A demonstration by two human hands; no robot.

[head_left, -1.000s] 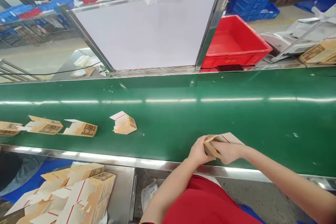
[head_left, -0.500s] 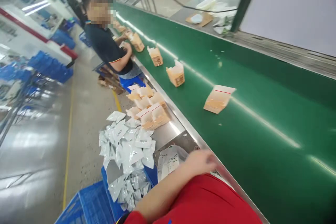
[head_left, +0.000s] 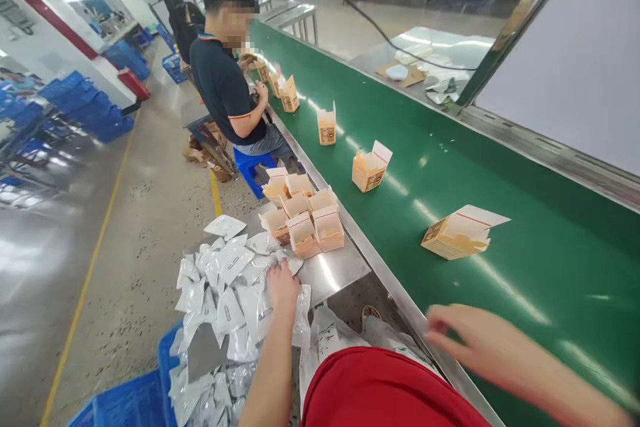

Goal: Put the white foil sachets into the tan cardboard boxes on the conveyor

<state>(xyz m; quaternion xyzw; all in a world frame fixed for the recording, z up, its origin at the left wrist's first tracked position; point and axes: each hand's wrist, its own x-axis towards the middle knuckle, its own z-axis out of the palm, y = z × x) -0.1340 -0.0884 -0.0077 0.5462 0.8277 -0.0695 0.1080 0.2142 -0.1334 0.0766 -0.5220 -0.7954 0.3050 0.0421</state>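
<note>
My left hand (head_left: pixel 284 283) reaches down onto the right side of a heap of silvery-white sachets (head_left: pixel 233 310), its fingertips touching them. Its fingers look apart, partly hidden from above. My right hand (head_left: pixel 453 330) hovers at the near edge of the green conveyor belt (head_left: pixel 560 267), slightly blurred. Thumb and fingers are curved with a gap between, and nothing shows in them. Just past the left hand, a group of open cardboard boxes (head_left: pixel 303 233) stands on a metal table (head_left: pixel 335 270). Beyond my right hand, a box with its flap up (head_left: pixel 457 237) rests on the belt.
More open boxes (head_left: pixel 370 170) stand spaced along the belt. A co-worker (head_left: pixel 225 87) sits at its left side. Blue crates (head_left: pixel 125 403) are at lower left. A metal rim (head_left: pixel 367 250) edges the belt, and a panel (head_left: pixel 565 67) rises at right.
My left hand has moved from the belt's rim leftward onto the sachets. My right hand has come into view over the belt's edge. The view has shifted, and the nearest box looks turned.
</note>
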